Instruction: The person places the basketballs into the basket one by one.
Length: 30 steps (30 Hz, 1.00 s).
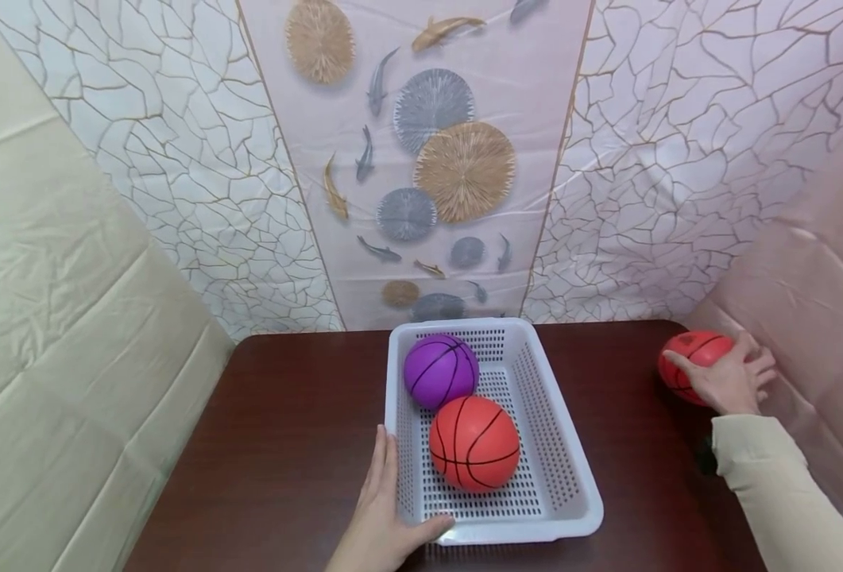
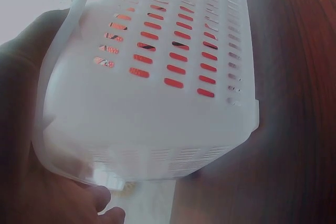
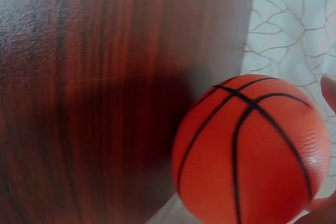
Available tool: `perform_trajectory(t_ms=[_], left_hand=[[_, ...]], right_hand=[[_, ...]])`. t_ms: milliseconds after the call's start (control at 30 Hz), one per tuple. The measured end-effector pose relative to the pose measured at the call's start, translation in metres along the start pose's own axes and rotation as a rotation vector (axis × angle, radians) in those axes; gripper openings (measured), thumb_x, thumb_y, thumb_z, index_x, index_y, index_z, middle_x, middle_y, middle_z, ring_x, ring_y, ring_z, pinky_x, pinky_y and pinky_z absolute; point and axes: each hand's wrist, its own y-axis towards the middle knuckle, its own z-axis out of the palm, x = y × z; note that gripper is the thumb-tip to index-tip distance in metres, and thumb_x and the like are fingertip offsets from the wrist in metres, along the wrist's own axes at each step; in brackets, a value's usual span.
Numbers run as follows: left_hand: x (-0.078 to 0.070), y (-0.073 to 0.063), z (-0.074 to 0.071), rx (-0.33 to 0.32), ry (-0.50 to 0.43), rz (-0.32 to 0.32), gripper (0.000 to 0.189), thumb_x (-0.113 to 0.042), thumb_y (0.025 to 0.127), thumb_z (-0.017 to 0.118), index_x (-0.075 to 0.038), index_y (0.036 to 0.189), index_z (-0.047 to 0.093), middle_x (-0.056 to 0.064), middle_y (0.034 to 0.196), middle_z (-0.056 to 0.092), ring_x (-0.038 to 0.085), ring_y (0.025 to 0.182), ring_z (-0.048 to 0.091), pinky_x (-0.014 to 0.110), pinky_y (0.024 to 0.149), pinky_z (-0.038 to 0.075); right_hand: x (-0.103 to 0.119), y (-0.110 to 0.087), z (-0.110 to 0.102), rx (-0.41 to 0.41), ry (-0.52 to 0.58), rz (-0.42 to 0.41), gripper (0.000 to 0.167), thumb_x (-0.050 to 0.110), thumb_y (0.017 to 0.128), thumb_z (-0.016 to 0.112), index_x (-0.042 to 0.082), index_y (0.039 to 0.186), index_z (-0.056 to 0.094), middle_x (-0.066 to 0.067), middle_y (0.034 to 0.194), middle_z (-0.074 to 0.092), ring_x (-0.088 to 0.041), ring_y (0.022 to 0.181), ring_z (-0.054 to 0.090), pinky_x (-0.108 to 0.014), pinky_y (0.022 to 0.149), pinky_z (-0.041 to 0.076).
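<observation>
A white slotted plastic basket [image 1: 580,500] stands on the table, with a purple ball [image 1: 441,371] and a red ball [image 1: 474,443] inside, both marked like basketballs. My left hand [image 1: 385,508] rests against its near left corner. The fingers lie straight along the left side and the thumb reaches over the front rim. Another red ball [image 1: 694,361] with black lines is at the far right. Over it is my right hand [image 1: 736,381], fingers spread past the ball's right side. The right wrist view shows a fingertip [image 3: 329,92] apart from this ball.
The dark wood-grain table [image 1: 285,445] has rounded far corners. Behind it hangs a patterned backdrop [image 1: 421,262] with fish and round shapes. Pale fabric walls [image 1: 814,318] close in on both sides, the right one close to my right hand.
</observation>
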Motion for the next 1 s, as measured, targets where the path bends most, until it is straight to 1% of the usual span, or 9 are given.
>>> perform_trajectory(t_ms=[200, 333, 467, 533, 667, 733, 833, 933, 1000], left_hand=[[0.001, 0.000, 0.001, -0.015, 0.011, 0.023, 0.128, -0.071, 0.068, 0.073, -0.014, 0.157, 0.001, -0.005, 0.162, -0.014, 0.044, 0.144, 0.011, 0.067, 0.104, 0.026], [0.002, 0.001, 0.001, -0.021, 0.020, 0.038, 0.128, -0.070, 0.069, 0.073, -0.012, 0.157, 0.002, -0.004, 0.162, -0.014, 0.043, 0.144, 0.011, 0.066, 0.105, 0.026], [0.001, 0.000, 0.000, -0.014, 0.016, 0.029, 0.127, -0.069, 0.069, 0.074, -0.011, 0.157, 0.002, -0.004, 0.162, -0.014, 0.044, 0.144, 0.010, 0.066, 0.105, 0.025], [0.000, 0.000, 0.000, -0.013, 0.014, 0.024, 0.127, -0.068, 0.069, 0.074, -0.011, 0.157, 0.002, -0.004, 0.162, -0.014, 0.044, 0.143, 0.010, 0.066, 0.105, 0.025], [-0.001, -0.001, 0.000, -0.014, 0.015, 0.019, 0.128, -0.069, 0.069, 0.074, -0.013, 0.157, 0.002, -0.004, 0.162, -0.014, 0.044, 0.144, 0.010, 0.066, 0.105, 0.025], [-0.001, -0.001, 0.001, -0.015, 0.015, 0.017, 0.128, -0.069, 0.068, 0.074, -0.013, 0.157, 0.001, -0.004, 0.162, -0.014, 0.044, 0.144, 0.010, 0.066, 0.105, 0.026], [-0.001, 0.000, 0.001, -0.013, 0.010, 0.015, 0.128, -0.070, 0.068, 0.074, -0.013, 0.157, 0.001, -0.003, 0.162, -0.014, 0.044, 0.144, 0.011, 0.067, 0.104, 0.026], [-0.001, 0.000, 0.001, -0.011, 0.005, 0.012, 0.129, -0.072, 0.067, 0.073, -0.013, 0.157, 0.001, -0.003, 0.162, -0.014, 0.044, 0.144, 0.011, 0.067, 0.104, 0.026], [0.000, 0.001, 0.002, -0.010, 0.001, 0.010, 0.130, -0.072, 0.066, 0.073, -0.014, 0.157, 0.001, -0.003, 0.162, -0.014, 0.044, 0.144, 0.011, 0.068, 0.103, 0.027]], right_hand=[[-0.009, 0.005, 0.005, -0.008, 0.033, 0.032, 0.127, 0.066, 0.078, 0.066, 0.002, 0.150, -0.016, -0.034, 0.147, -0.024, -0.057, 0.134, -0.016, -0.081, 0.097, 0.007], [-0.010, 0.008, 0.007, -0.004, 0.033, 0.048, 0.127, 0.066, 0.076, 0.068, 0.005, 0.151, -0.016, -0.036, 0.147, -0.017, -0.058, 0.133, -0.009, -0.081, 0.094, 0.015], [-0.010, 0.009, 0.007, 0.017, 0.019, 0.059, 0.126, 0.065, 0.075, 0.069, 0.005, 0.151, -0.011, -0.040, 0.145, -0.011, -0.061, 0.132, -0.004, -0.081, 0.090, 0.023], [-0.010, 0.008, 0.006, 0.025, 0.012, 0.051, 0.125, 0.064, 0.075, 0.070, 0.004, 0.151, -0.010, -0.042, 0.144, -0.010, -0.062, 0.131, -0.004, -0.080, 0.090, 0.023], [-0.011, 0.006, 0.004, -0.008, 0.006, 0.035, 0.125, 0.062, 0.075, 0.072, -0.002, 0.151, -0.004, -0.046, 0.142, -0.003, -0.063, 0.130, 0.000, -0.077, 0.093, 0.024], [-0.010, 0.004, 0.005, -0.034, 0.009, 0.030, 0.124, 0.062, 0.074, 0.073, -0.005, 0.151, 0.001, -0.045, 0.142, 0.001, -0.062, 0.130, 0.004, -0.075, 0.093, 0.026], [-0.007, 0.000, 0.006, -0.043, 0.028, 0.025, 0.124, 0.063, 0.073, 0.073, -0.008, 0.150, 0.006, -0.044, 0.143, 0.005, -0.061, 0.131, 0.005, -0.075, 0.093, 0.026], [0.000, -0.006, 0.010, -0.041, 0.069, 0.005, 0.121, 0.063, 0.074, 0.072, -0.005, 0.151, 0.009, -0.042, 0.143, 0.008, -0.059, 0.131, 0.006, -0.075, 0.090, 0.030], [0.007, -0.010, 0.013, -0.045, 0.089, -0.023, 0.119, 0.063, 0.074, 0.072, -0.003, 0.152, 0.010, -0.041, 0.143, 0.012, -0.057, 0.132, 0.009, -0.074, 0.088, 0.034]])
